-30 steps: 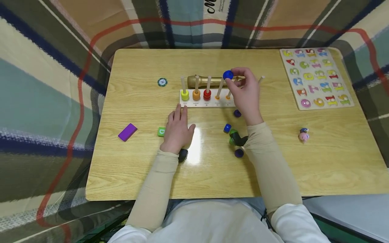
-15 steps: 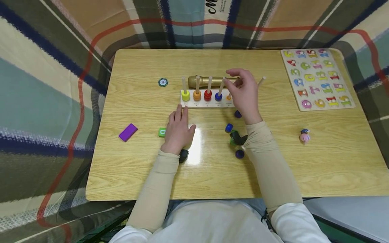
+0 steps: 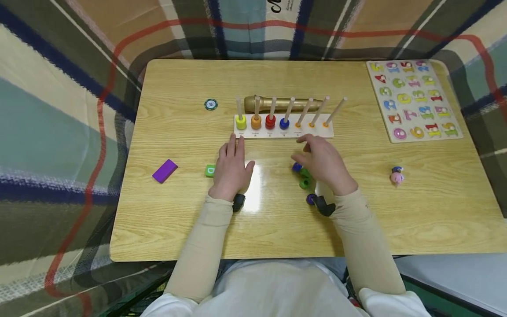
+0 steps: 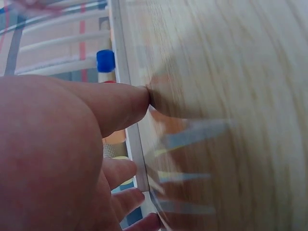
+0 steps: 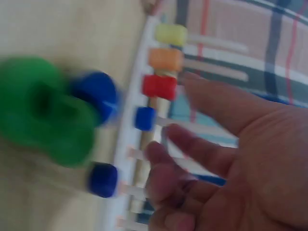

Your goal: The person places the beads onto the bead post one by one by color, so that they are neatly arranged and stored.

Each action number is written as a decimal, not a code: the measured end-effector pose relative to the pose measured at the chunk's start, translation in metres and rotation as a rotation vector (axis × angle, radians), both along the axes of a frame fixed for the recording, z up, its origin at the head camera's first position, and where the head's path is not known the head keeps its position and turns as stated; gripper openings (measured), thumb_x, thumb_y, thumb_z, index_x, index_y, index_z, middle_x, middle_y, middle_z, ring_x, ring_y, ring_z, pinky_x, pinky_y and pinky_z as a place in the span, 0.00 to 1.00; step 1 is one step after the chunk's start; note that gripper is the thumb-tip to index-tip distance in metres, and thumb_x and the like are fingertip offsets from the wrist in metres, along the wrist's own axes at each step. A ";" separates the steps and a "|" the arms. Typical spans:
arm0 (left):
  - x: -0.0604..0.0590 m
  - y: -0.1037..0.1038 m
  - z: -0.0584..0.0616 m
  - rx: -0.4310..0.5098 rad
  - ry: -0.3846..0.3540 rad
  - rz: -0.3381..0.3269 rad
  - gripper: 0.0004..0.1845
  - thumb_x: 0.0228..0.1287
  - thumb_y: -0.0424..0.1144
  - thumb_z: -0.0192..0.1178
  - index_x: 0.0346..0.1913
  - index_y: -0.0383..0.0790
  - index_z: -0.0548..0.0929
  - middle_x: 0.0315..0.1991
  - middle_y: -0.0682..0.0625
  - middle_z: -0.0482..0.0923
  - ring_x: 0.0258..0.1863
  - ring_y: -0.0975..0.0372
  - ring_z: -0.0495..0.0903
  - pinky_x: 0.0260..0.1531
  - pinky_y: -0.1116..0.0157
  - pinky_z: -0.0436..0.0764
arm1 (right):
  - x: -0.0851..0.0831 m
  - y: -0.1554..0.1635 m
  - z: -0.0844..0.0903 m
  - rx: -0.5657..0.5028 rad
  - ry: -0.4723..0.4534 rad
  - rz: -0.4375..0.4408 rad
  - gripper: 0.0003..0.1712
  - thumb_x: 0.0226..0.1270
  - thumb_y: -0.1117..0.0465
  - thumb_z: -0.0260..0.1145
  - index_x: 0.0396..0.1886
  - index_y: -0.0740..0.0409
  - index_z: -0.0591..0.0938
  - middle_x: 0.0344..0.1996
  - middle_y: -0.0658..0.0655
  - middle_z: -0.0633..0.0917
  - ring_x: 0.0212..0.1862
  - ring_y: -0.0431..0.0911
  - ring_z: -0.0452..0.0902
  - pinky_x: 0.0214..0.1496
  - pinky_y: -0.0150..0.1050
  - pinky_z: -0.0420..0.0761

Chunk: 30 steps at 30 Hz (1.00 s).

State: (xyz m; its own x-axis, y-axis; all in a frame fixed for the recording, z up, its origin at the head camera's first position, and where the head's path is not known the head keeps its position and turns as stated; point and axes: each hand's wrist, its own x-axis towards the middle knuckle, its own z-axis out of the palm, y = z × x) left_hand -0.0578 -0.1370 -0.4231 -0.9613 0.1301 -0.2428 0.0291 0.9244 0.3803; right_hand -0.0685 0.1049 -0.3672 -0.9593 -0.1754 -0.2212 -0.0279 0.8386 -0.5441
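Here, the right hand (image 3: 322,163) hovers low over loose beads, fingers spread and loosely bent, holding nothing.

Under its fingertips lie a blue bead (image 3: 296,167) and a green bead (image 3: 304,182), with a dark purple bead (image 3: 310,199) near the wrist. The left hand (image 3: 233,167) rests flat on the table (image 3: 435,211), fingers straight and close together, fingertips just short of the peg board (image 3: 283,132). The board's four left pegs carry yellow, orange, red and blue beads.
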 end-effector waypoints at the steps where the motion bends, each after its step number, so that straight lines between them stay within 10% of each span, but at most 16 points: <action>1: 0.000 0.000 0.001 0.000 0.000 0.002 0.42 0.78 0.53 0.51 0.83 0.42 0.45 0.84 0.41 0.36 0.80 0.42 0.48 0.76 0.47 0.62 | 0.004 0.000 -0.004 0.048 -0.047 0.022 0.29 0.73 0.51 0.67 0.67 0.59 0.76 0.51 0.63 0.82 0.48 0.56 0.80 0.49 0.52 0.79; 11: 0.000 0.000 0.001 0.005 0.004 0.005 0.42 0.78 0.53 0.51 0.83 0.42 0.46 0.84 0.41 0.36 0.80 0.42 0.48 0.76 0.46 0.62 | 0.018 -0.004 -0.023 0.213 -0.073 0.049 0.22 0.71 0.53 0.69 0.60 0.58 0.79 0.54 0.64 0.82 0.50 0.58 0.83 0.48 0.54 0.84; 23: 0.001 0.000 0.003 0.022 0.007 0.015 0.41 0.77 0.53 0.52 0.83 0.43 0.47 0.84 0.42 0.37 0.80 0.42 0.48 0.75 0.45 0.63 | -0.009 -0.008 -0.003 -0.336 0.462 -0.251 0.20 0.66 0.68 0.71 0.57 0.64 0.80 0.53 0.62 0.83 0.34 0.43 0.77 0.35 0.29 0.72; 30: 0.002 0.000 0.004 0.014 -0.006 0.011 0.42 0.78 0.53 0.52 0.83 0.43 0.46 0.84 0.42 0.37 0.80 0.42 0.48 0.74 0.45 0.64 | -0.040 -0.021 0.018 -0.426 0.498 -0.327 0.21 0.69 0.60 0.70 0.59 0.60 0.78 0.56 0.56 0.83 0.35 0.38 0.74 0.34 0.27 0.71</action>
